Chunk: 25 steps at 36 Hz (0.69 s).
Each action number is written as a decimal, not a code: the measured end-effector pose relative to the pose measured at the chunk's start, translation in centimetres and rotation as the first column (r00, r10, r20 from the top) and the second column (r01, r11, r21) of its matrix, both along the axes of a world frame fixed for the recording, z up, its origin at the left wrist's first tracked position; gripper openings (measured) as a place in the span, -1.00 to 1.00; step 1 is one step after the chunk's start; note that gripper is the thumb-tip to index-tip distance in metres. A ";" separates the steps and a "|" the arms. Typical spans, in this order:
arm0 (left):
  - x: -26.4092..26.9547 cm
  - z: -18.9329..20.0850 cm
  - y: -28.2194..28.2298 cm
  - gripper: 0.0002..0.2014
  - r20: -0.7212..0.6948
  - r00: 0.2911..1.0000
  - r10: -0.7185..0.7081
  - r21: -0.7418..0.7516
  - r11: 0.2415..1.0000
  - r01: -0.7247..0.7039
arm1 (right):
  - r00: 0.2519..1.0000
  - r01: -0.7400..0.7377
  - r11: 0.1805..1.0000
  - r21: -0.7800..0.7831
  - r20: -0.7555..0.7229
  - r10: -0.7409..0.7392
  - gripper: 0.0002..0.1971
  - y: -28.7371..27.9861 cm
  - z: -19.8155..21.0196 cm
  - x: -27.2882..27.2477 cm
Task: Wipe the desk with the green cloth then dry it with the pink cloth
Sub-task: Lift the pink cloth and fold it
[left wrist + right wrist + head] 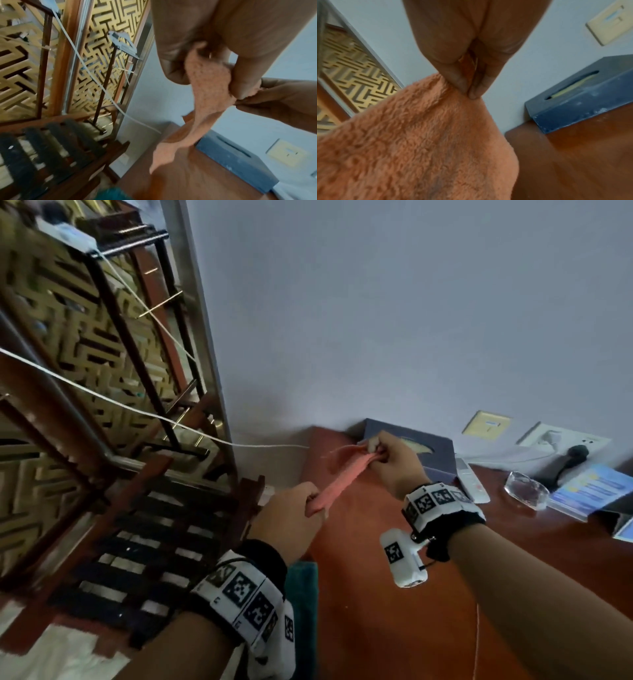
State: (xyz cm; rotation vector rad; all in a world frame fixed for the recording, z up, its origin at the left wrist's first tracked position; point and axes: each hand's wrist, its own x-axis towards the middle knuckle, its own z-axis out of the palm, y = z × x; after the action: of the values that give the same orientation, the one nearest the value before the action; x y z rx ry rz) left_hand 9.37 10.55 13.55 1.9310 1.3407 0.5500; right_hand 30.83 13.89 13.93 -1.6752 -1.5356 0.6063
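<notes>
The pink cloth is stretched in the air above the reddish-brown desk. My left hand grips its near end and my right hand pinches its far end. In the left wrist view the pink cloth hangs from my left hand, and the right hand holds it at the right. The right wrist view shows the thumb and finger of my right hand pinched on the pink cloth. The green cloth lies on the desk's left edge, partly hidden by my left wrist.
A dark blue tissue box stands against the wall at the desk's back. To its right lie a white remote, a glass ashtray and a leaflet stand. A wooden luggage rack and a white cable are at the left.
</notes>
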 end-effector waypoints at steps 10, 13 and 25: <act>6.4 -9.9 0.6 -0.81 -0.086 0.995 -0.039 -0.240 0.971 0.017 | 0.968 0.142 0.964 -0.226 0.234 -0.088 -0.79 3.2 -10.0 6.1; 7.4 -11.8 1.5 -0.81 -0.118 0.993 -0.028 -0.283 0.959 -0.006 | 0.960 0.129 0.938 -0.322 0.276 -0.038 -0.79 3.7 -12.0 7.0; 5.6 -14.5 6.2 -0.78 -0.191 0.970 0.153 -0.230 0.953 -0.196 | 0.991 0.066 0.921 -0.383 0.132 -0.016 -0.29 7.4 -14.7 3.1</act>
State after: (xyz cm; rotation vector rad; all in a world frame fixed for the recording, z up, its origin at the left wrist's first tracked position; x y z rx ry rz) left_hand 14.95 16.77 -0.92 1.6949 1.6196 0.2874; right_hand 33.93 21.31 -0.79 -2.0721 -1.5350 0.8381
